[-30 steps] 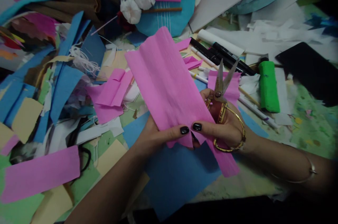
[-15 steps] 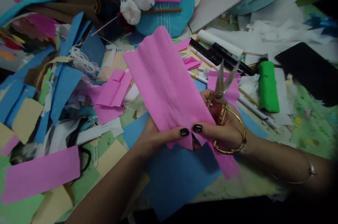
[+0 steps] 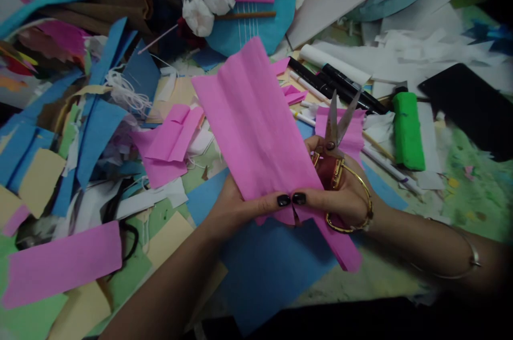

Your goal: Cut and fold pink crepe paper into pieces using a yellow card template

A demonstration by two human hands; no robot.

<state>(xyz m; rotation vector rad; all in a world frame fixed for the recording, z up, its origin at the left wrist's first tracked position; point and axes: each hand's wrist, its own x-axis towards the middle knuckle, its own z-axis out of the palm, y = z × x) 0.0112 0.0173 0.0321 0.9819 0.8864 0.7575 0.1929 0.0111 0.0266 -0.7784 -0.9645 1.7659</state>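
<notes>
A large pink crepe paper sheet is held up between my hands, creased lengthwise and gathered at its lower edge. My left hand pinches the lower left edge, thumb on top, other fingers hidden behind the paper. My right hand pinches the lower right part with its thumb, its tip almost touching the left thumb. Scissors with spread blades also sit in the right hand, blades pointing up and away. Below the right hand a narrow pink strip hangs down.
Blue paper lies beneath my hands. Pink scraps and a pink strip are on the left. Black markers, a green bottle-like object and a black flat object are on the right. A blue guitar-like shape stands behind.
The pink sheet has shifted slightly right and its lower edge is drawn together. My thumb tips have come closer. The scissors have tilted and moved slightly left.
</notes>
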